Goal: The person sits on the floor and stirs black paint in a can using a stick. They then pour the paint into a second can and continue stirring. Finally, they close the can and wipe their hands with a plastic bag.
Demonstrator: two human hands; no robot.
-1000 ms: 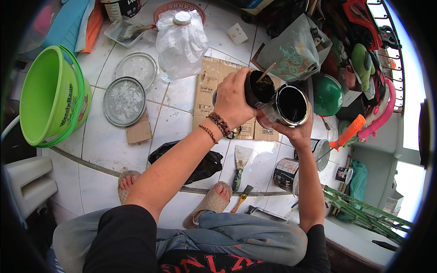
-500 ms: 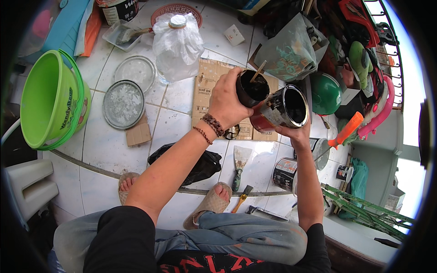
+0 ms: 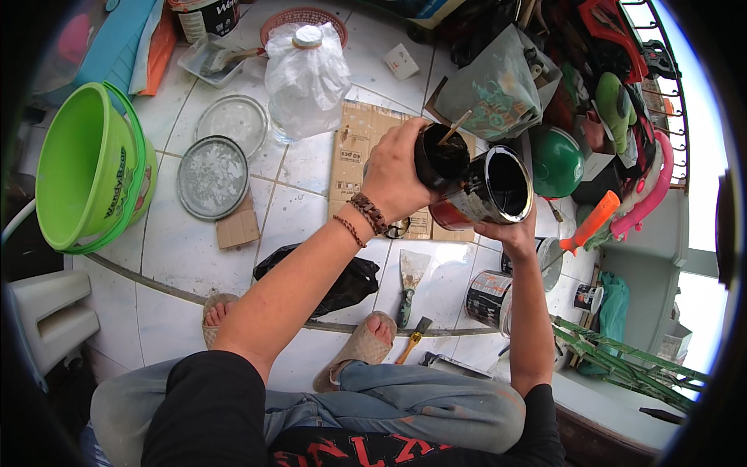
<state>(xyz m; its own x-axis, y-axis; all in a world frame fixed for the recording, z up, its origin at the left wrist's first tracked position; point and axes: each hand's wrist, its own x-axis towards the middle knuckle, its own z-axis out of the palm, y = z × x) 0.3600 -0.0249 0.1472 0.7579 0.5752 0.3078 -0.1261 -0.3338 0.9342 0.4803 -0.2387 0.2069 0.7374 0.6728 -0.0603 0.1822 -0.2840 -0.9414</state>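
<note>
My left hand (image 3: 395, 173) is wrapped round a dark cup (image 3: 440, 165), black inside, with a thin wooden stick (image 3: 455, 128) leaning out of its mouth. In my right hand (image 3: 510, 233) is a paint can (image 3: 467, 204) with a silver rim, its mouth tilted to the right and its inside coated black. Cup and can are held side by side above a flattened cardboard sheet (image 3: 354, 148); the cup overlaps the can's left edge. How much paint either holds cannot be made out.
A water bottle (image 3: 307, 86) in a clear bag stands behind, left of the cardboard. Left are round lids (image 3: 212, 179) and a green bucket (image 3: 74, 171). A scraper (image 3: 410, 284), a brush (image 3: 415, 339) and a paint tub (image 3: 488, 297) lie nearer. At right are a roller handle (image 3: 595, 218) and a green helmet (image 3: 556, 161).
My left hand and the cup have shifted slightly right, closer against the can. The can has moved a little to the right with my right hand.
</note>
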